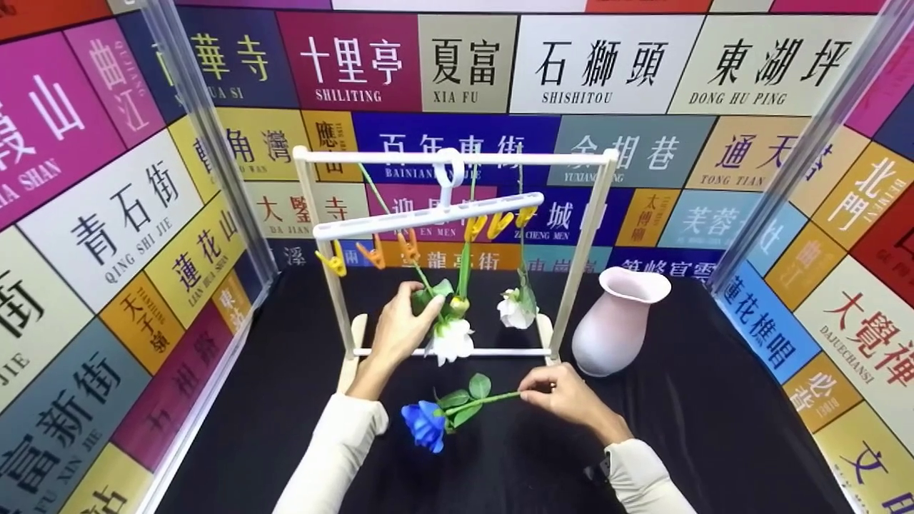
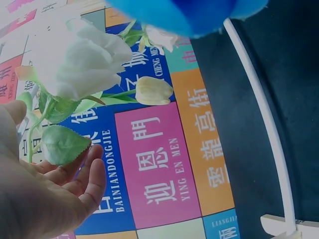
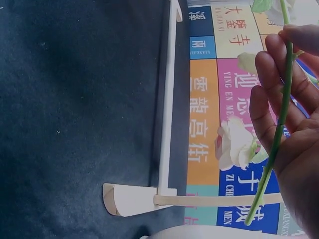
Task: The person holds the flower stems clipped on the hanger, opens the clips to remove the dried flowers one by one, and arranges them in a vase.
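Observation:
My left hand (image 1: 403, 321) is at a hanging white rose (image 1: 453, 341), thumb apart from the fingers. In the left wrist view its stem passes between them and a green leaf (image 2: 65, 144) lies by the loosely bent fingertips. My right hand (image 1: 564, 396) pinches the stem of a blue rose (image 1: 426, 426) between thumb and fingers, its bloom pointing left over the black cloth. The stem's lower part (image 3: 274, 149) crosses the palm in the right wrist view. Beside the white rose hangs a pale tulip (image 2: 154, 90); another white flower (image 1: 515, 308) hangs to the right.
A light wooden frame (image 1: 582, 250) carries a tilted white hanger (image 1: 428, 216) with yellow and orange clips (image 1: 371, 253). To the right stands a pink-and-white vase (image 1: 614, 335). Black cloth (image 1: 714, 428) covers the table, and colourful sign panels (image 1: 457, 64) surround it.

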### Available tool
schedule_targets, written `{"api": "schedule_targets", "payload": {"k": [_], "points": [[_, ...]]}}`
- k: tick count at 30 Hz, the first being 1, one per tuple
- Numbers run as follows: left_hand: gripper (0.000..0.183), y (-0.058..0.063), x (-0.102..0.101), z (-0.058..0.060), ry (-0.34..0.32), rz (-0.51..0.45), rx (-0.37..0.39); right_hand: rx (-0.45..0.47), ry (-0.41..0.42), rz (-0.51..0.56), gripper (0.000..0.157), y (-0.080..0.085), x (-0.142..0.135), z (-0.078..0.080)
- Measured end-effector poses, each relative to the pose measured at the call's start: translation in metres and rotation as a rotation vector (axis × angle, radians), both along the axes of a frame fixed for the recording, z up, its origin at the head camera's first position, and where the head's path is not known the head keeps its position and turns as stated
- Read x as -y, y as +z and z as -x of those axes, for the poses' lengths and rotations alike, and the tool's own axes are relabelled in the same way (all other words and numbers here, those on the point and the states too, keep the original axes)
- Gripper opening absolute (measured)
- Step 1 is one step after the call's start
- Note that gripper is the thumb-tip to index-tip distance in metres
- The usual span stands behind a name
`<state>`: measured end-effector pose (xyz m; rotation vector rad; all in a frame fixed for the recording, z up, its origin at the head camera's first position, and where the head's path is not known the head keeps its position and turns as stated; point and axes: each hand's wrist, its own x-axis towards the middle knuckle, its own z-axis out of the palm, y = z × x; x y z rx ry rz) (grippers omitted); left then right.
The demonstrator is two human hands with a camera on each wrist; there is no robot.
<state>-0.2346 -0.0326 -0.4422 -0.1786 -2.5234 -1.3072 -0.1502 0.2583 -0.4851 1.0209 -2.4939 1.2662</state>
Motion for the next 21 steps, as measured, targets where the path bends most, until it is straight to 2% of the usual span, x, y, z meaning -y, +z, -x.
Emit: {"api": "schedule_targets", "payload": {"k": [6, 12, 15, 20, 21], "points": [[0.045, 0.002, -0.003, 0.001, 0.021, -0.005, -0.009, 0.007, -0.003, -0.004, 0.009, 0.000, -0.003, 0.001], [0.036, 0.000, -0.006, 0.003, 0.033, -0.013, -0.037, 0.000, -0.008, 0.011, 0.015, 0.002, -0.007, 0.001], [0.033, -0.002, -0.007, 0.004, 0.040, -0.012, -0.048, 0.033, -0.019, 0.025, 0.014, 0.004, -0.009, 0.001], [0.029, -0.002, -0.007, 0.005, 0.048, -0.016, -0.059, 0.146, -0.041, 0.059, 0.008, 0.009, -0.014, 0.000], [0.028, -0.002, -0.007, 0.005, 0.048, -0.017, -0.062, 0.156, -0.041, 0.067, 0.008, 0.006, -0.017, 0.002]]}}
